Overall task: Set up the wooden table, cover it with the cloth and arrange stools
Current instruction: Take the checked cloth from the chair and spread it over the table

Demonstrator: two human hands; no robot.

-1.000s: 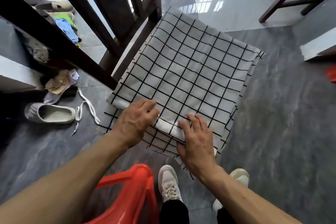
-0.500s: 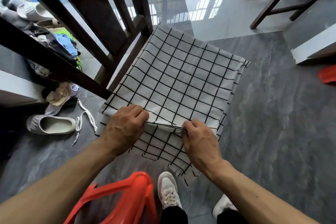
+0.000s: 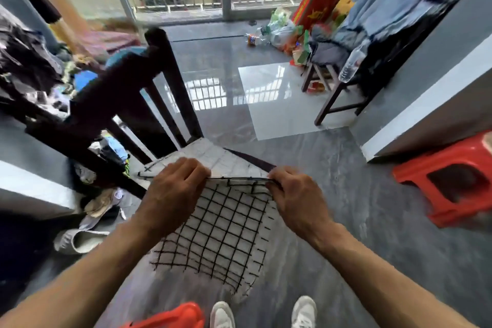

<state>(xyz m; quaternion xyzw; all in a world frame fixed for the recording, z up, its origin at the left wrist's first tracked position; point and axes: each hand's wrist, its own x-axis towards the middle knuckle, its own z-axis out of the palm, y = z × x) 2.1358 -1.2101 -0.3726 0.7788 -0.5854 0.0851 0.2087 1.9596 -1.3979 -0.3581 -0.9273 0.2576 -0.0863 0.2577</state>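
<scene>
The white cloth with a black grid (image 3: 221, 231) hangs in front of me, its top edge stretched between both hands. My left hand (image 3: 173, 189) grips the left part of that edge and my right hand (image 3: 295, 197) grips the right part. A further part of the cloth lies on the seat of the dark wooden chair (image 3: 149, 104) just beyond my hands. A red plastic stool (image 3: 450, 176) lies tipped on the floor at the right. Another red stool (image 3: 170, 317) shows at the bottom edge, by my feet.
Clothes and shoes are piled at the left, with a white shoe (image 3: 77, 239) on the floor. A second dark chair (image 3: 338, 96) draped with clothes stands at the back right beside a grey wall. Bags and bottles lie by the barred window. Grey tiled floor spreads ahead.
Both hands have pinched the cloth's near edge and lifted it off the chair seat, so it now hangs unfolded. My head has tilted up, showing the room.
</scene>
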